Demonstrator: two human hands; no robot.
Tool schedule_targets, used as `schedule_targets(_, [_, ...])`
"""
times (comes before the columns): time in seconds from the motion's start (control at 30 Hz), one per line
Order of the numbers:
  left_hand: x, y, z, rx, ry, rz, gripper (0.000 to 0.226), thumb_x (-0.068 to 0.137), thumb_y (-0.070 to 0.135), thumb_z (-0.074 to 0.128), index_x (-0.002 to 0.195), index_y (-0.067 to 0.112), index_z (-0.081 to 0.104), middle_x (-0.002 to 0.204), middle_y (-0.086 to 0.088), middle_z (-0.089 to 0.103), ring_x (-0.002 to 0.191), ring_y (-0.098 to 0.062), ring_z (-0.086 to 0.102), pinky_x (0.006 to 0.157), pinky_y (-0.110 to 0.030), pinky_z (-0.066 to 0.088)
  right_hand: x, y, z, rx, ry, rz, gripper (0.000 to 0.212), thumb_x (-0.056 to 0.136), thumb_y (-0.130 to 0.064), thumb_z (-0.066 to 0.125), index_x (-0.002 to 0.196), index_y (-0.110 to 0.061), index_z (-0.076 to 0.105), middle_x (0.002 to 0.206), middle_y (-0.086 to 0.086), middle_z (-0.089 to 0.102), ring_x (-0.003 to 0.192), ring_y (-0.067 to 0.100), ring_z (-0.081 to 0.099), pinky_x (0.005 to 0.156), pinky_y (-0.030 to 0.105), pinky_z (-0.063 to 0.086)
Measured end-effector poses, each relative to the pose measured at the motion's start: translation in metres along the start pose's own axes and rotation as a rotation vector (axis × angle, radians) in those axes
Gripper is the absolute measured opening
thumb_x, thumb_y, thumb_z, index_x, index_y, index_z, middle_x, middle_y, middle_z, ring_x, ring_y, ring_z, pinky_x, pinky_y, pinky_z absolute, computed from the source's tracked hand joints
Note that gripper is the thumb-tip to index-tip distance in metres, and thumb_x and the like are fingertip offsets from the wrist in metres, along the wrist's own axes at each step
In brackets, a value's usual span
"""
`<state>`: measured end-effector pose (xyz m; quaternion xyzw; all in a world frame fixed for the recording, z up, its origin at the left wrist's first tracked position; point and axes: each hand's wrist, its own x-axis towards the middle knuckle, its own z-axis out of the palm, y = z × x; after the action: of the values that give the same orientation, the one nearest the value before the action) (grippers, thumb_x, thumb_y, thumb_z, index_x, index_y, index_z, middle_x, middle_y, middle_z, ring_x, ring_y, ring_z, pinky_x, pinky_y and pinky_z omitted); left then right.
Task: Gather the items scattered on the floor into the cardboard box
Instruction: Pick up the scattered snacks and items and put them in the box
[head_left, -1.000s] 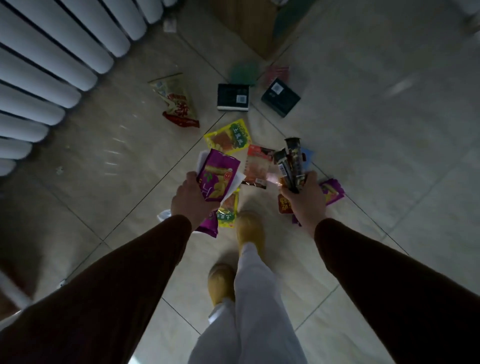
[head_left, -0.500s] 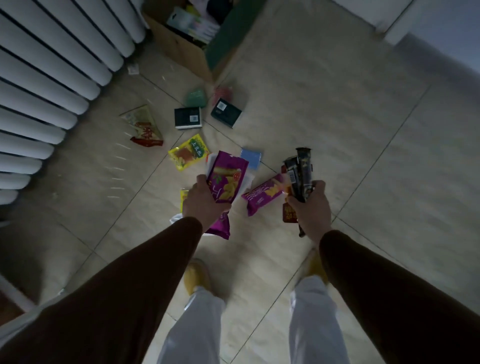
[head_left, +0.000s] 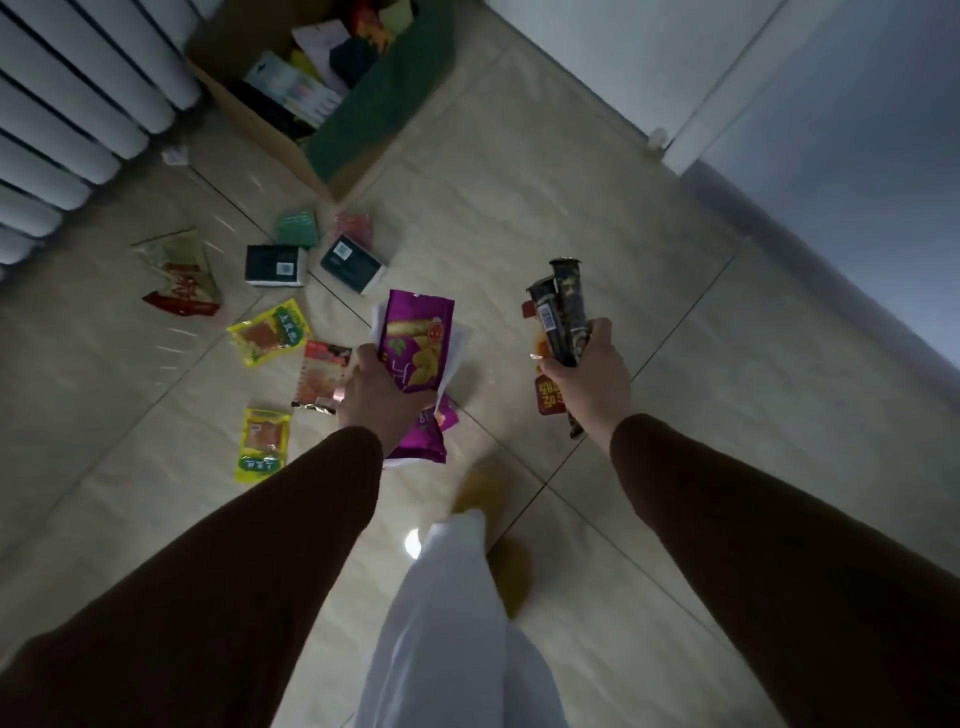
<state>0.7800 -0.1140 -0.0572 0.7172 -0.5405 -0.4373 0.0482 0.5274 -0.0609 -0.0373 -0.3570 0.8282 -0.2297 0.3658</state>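
My left hand (head_left: 382, 397) grips a stack of purple snack packets (head_left: 418, 338) with white ones behind. My right hand (head_left: 587, 376) holds two dark stick packs (head_left: 561, 312) and a small red sachet. The open cardboard box (head_left: 270, 137), with packets inside, stands at the top by the radiator, well ahead of both hands. On the tiles between lie two yellow packets (head_left: 272, 332), a red-orange packet (head_left: 322, 376), two dark small boxes (head_left: 275, 265), a green pack (head_left: 297, 228), a pink pack (head_left: 354, 228) and a clear-and-red bag (head_left: 182, 280).
A white radiator (head_left: 78, 114) runs along the upper left. A white wall and door frame (head_left: 670, 130) close off the upper right. My yellow slippers (head_left: 498, 551) and white trouser legs are below the hands on the bare tile floor.
The view has swung up and forward, so the box now shows fully and nearer. Both hands keep the same packets. My feet have stepped forward past some floor packets.
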Motion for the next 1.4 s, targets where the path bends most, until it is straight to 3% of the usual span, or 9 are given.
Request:
schedule_targets(0.17, [0.044,0.044,-0.004,-0.002,0.026,-0.024,0.082,0.053,0.048,0.080,0.117,0.025,0.034,0.110,-0.007,0.059,0.100,-0.033,0.061,0.086,-0.053,0.055,0.058,-0.036,-0.008,-0.008,-0.093,-0.031,0.045,0.087,-0.024,0.079,0.110,-0.025,0.040,0.105,-0.009,0.062,0.088,0.010,0.064,0.076,0.028,0.056])
schedule_targets(0.33, [0.090,0.082,-0.014,-0.046,0.035,-0.047,0.082,0.057,0.043,0.083,0.119,0.024,0.034,0.112,-0.007,0.059,0.099,-0.031,0.063,0.083,-0.051,0.057,0.125,-0.074,-0.023,-0.062,-0.109,-0.073,0.047,0.086,-0.024,0.080,0.110,-0.024,0.040,0.105,-0.008,0.061,0.090,0.010,0.062,0.072,0.018,0.048])
schedule_targets(0.53, [0.141,0.127,-0.019,0.034,0.078,-0.077,0.082,0.061,0.045,0.084,0.121,0.024,0.032,0.114,-0.007,0.058,0.102,-0.031,0.061,0.084,-0.052,0.056,0.202,-0.105,-0.033,-0.068,-0.153,-0.102,0.048,0.086,-0.029,0.080,0.108,-0.029,0.037,0.089,-0.020,0.053,0.076,0.001,0.058,0.057,0.006,0.038])
schedule_targets(0.8, [0.228,0.197,-0.023,-0.046,0.200,-0.201,0.091,0.062,0.046,0.086,0.130,0.021,0.031,0.118,-0.007,0.059,0.102,-0.030,0.062,0.086,-0.050,0.057,0.334,-0.177,-0.048,-0.138,-0.264,-0.224,0.046,0.086,-0.026,0.079,0.113,-0.022,0.042,0.113,-0.002,0.068,0.095,0.016,0.068,0.084,0.036,0.059])
schedule_targets(0.97, [0.278,0.232,-0.041,-0.233,0.257,-0.275,0.094,0.062,0.041,0.088,0.134,0.024,0.031,0.111,0.001,0.056,0.090,-0.021,0.062,0.057,-0.025,0.048,0.389,-0.231,-0.043,-0.163,-0.337,-0.299,0.047,0.087,-0.028,0.079,0.114,-0.027,0.040,0.107,-0.010,0.061,0.091,0.012,0.064,0.077,0.028,0.056])
schedule_targets(1.03, [0.298,0.238,-0.054,-0.256,0.274,-0.287,0.089,0.062,0.043,0.087,0.131,0.025,0.032,0.110,0.000,0.055,0.088,-0.021,0.062,0.054,-0.024,0.046,0.406,-0.253,-0.033,-0.164,-0.352,-0.301,0.047,0.087,-0.026,0.078,0.114,-0.025,0.040,0.109,-0.007,0.064,0.091,0.012,0.063,0.083,0.032,0.058])
schedule_targets(1.2, [0.350,0.240,-0.093,-0.386,0.308,-0.326,0.089,0.065,0.040,0.088,0.133,0.023,0.033,0.123,-0.005,0.055,0.106,-0.026,0.061,0.083,-0.046,0.058,0.441,-0.313,0.004,-0.172,-0.399,-0.326,0.048,0.087,-0.023,0.078,0.117,-0.022,0.041,0.109,-0.006,0.064,0.095,0.016,0.067,0.089,0.039,0.060])
schedule_targets(1.27, [0.373,0.241,-0.111,-0.436,0.300,-0.324,0.094,0.065,0.039,0.088,0.137,0.026,0.029,0.125,-0.004,0.054,0.108,-0.027,0.062,0.086,-0.049,0.058,0.456,-0.338,0.020,-0.206,-0.410,-0.345,0.047,0.087,-0.024,0.078,0.118,-0.020,0.042,0.111,-0.004,0.066,0.098,0.020,0.070,0.088,0.041,0.060])
schedule_targets(1.4, [0.416,0.243,-0.146,-0.444,0.320,-0.320,0.123,0.064,0.043,0.088,0.154,0.031,0.006,0.143,-0.010,0.041,0.124,-0.033,0.051,0.100,-0.054,0.048,0.491,-0.387,0.051,-0.264,-0.410,-0.353,0.047,0.088,-0.030,0.076,0.121,-0.020,0.044,0.119,0.002,0.069,0.103,0.023,0.071,0.090,0.048,0.059])
